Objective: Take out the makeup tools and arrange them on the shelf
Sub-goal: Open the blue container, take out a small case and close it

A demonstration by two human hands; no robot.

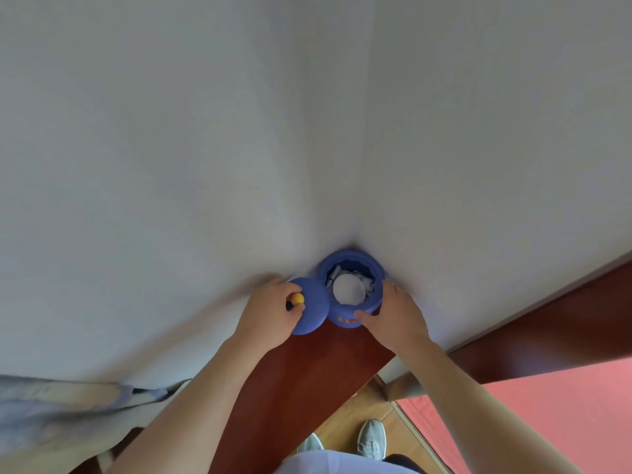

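1. Two white walls (171, 148) met in a corner at the centre of the frame, closing in the space behind and on both sides of the jar.
2. A reddish-brown wooden shelf (307, 371) filled that corner as a wedge. It widened toward the bottom of the frame, and bare wood lay in front of the jar, between the two forearms.
3. A brown ledge (564, 323) ran along the right wall toward the right edge of the frame.
4. Pale cloth (51, 412) hung at the lower left. At the bottom were a wooden floor (342, 422), a pair of grey shoes (372, 439) and a pink mat (547, 422).
5. The blue jar (345, 314) stood at the very back of the shelf, tucked into the corner. I could not tell whether it touched the walls.
6. The jar's mouth was uncovered, showing a round white pad (349, 288) on top of darker, blurred items.
7. The left hand (270, 309) pinched the yellow knob (298, 298) of the blue lid (313, 318) between thumb and curled fingers. It held the lid off the jar, just to its left and tilted.
8. I could not tell whether the lid's edge met the jar's wall.
9. The right hand (393, 316) wrapped the jar's right side, fingers curled round it and the thumb across the front wall by some small coloured marks.
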